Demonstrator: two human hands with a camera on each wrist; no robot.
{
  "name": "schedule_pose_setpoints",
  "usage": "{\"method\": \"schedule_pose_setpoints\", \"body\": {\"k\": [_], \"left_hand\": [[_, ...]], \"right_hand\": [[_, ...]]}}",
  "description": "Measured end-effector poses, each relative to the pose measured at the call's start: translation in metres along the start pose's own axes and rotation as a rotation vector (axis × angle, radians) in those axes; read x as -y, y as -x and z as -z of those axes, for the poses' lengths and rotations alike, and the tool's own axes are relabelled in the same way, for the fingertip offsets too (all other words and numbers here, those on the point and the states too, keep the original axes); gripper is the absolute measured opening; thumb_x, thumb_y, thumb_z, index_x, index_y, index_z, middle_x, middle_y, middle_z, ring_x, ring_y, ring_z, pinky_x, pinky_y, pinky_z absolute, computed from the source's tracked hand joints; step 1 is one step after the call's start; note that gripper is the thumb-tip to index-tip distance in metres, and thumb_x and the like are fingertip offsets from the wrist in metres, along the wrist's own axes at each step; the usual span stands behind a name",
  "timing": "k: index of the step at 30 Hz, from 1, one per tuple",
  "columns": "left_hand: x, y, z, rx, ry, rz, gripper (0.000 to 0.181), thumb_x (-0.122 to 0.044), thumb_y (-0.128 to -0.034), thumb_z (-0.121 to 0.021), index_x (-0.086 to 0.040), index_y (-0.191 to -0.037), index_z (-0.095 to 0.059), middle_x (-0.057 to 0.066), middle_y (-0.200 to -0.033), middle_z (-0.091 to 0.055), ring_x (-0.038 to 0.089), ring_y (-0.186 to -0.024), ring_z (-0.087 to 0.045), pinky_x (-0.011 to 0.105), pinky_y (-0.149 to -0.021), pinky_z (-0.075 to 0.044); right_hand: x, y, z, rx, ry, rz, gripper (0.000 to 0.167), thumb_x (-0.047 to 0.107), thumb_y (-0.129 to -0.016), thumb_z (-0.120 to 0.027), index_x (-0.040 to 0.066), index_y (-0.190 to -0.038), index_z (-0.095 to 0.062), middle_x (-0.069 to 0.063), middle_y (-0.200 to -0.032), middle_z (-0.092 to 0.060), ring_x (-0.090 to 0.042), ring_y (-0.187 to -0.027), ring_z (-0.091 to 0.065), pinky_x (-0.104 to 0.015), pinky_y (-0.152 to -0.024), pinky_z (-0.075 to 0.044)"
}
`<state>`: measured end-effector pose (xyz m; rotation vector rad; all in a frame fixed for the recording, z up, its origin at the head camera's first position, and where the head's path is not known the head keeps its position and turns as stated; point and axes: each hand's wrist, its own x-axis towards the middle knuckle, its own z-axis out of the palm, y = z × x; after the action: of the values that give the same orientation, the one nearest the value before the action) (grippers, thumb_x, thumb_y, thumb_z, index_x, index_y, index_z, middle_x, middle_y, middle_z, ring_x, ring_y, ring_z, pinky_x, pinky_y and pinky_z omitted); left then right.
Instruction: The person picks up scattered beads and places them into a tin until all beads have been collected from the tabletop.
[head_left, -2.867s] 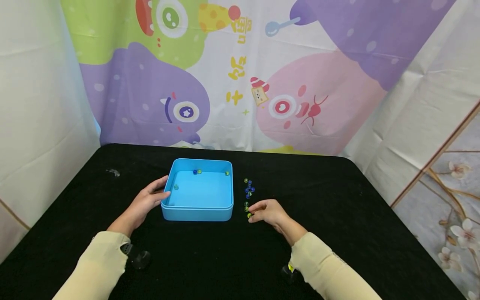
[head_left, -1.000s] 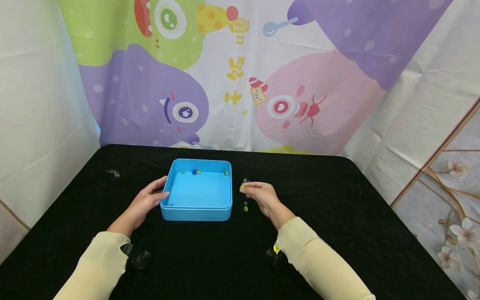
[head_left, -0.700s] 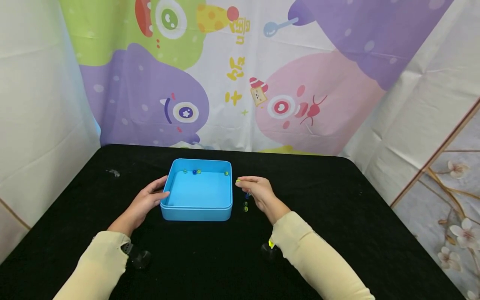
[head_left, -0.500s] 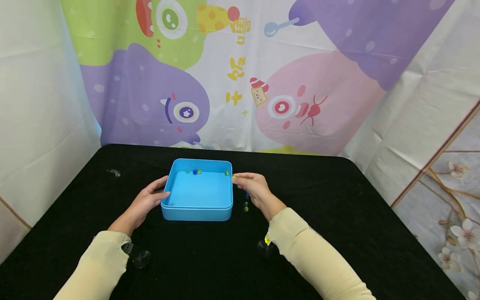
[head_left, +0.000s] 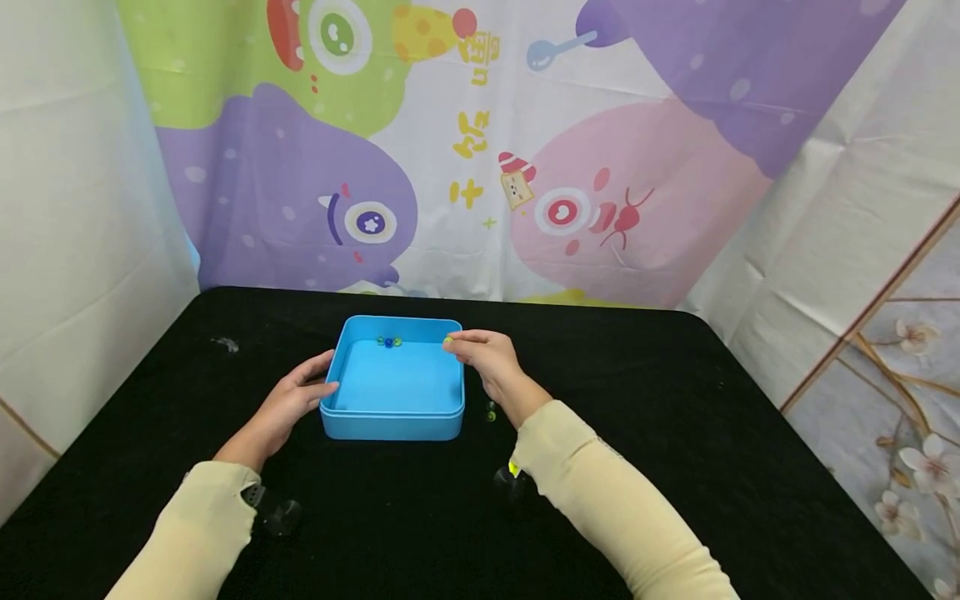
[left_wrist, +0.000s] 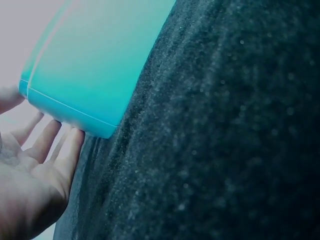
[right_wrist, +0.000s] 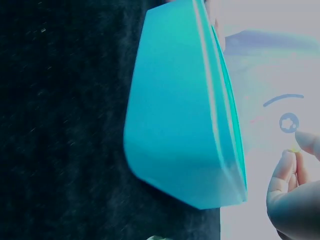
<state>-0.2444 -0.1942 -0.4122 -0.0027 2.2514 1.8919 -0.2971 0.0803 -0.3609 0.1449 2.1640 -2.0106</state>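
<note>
At the far left, one left hand (head_left: 288, 404) holds the left wall of one blue box (head_left: 392, 427), thumb over the rim and fingers against the outer side; neither has shifted noticeably since half a second ago. The box stands just right of that grip, on the black cloth (head_left: 390, 517). Inside, beyond the thumb and along the far wall, three marbles show in a row: one green marble (head_left: 380, 341), one blue marble (head_left: 388, 342) and one yellow-green marble (head_left: 397, 342). The green one has rolled right, closing its earlier gap to the blue one. Further right, one right hand (head_left: 492, 365) has travelled in from outside the box and now reaches over the right rim. Its grip is narrow, thumb and finger pinching one yellow marble (head_left: 447, 340) above the box's far right part. The marble seen earlier in that corner is hidden at the fingers. Below the right hand, just outside the box, two loose marbles (head_left: 491, 416) show; I cannot tell whether more lie behind the hand.
</note>
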Motion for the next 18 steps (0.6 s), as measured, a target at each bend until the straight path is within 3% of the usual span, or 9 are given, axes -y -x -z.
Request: {"method": "schedule_pose_setpoints", "body": {"k": [6, 18], "left_hand": [[0.000, 0.001, 0.000, -0.007, 0.005, -0.011, 0.064, -0.017, -0.0971, -0.048, -0.009, -0.150, -0.013, 0.018, -0.153, -0.013, 0.040, -0.135, -0.019, 0.056, -0.106, -0.021], [0.001, 0.001, 0.000, -0.002, 0.015, -0.013, 0.063, -0.017, -0.0971, -0.047, -0.009, -0.150, -0.013, 0.018, -0.152, -0.013, 0.040, -0.135, -0.019, 0.056, -0.106, -0.021]], "right_hand": [[0.010, 0.001, -0.011, 0.003, 0.001, 0.011, 0.024, 0.015, -0.079, -0.075, 0.006, -0.100, -0.071, -0.004, -0.111, -0.062, -0.030, -0.104, -0.057, -0.040, -0.097, -0.042], [0.021, 0.000, -0.032, -0.012, -0.022, 0.013, 0.016, 0.017, -0.077, -0.077, 0.011, -0.092, -0.072, 0.000, -0.096, -0.066, -0.026, -0.096, -0.060, -0.033, -0.088, -0.048]]}}
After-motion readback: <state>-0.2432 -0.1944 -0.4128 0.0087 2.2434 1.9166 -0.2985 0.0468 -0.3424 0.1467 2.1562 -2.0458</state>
